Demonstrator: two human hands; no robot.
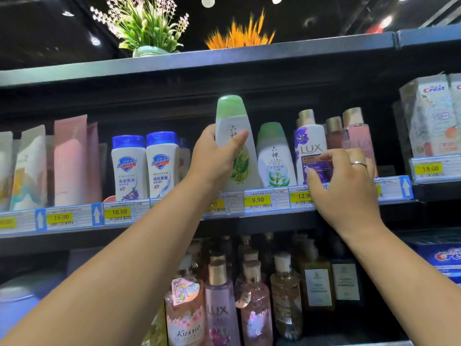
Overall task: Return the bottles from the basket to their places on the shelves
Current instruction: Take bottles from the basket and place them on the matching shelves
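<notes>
both forearms reach up to the middle shelf. left hand fingers curl round a green-capped bottle, upright at the shelf front between the safeguard bottles and a matching green bottle. right hand fingers bend against the purple lux bottle; whether they grip it i cannot tell. price tags line the shelf edge; pump bottles fill the shelf below.

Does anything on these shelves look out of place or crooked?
Only the green-capped bottle gripped by the left hand: it stands well above its matching neighbour, seemingly at the shelf's front edge, not yet pushed back into line. Nothing looks spilled or damaged.
</notes>
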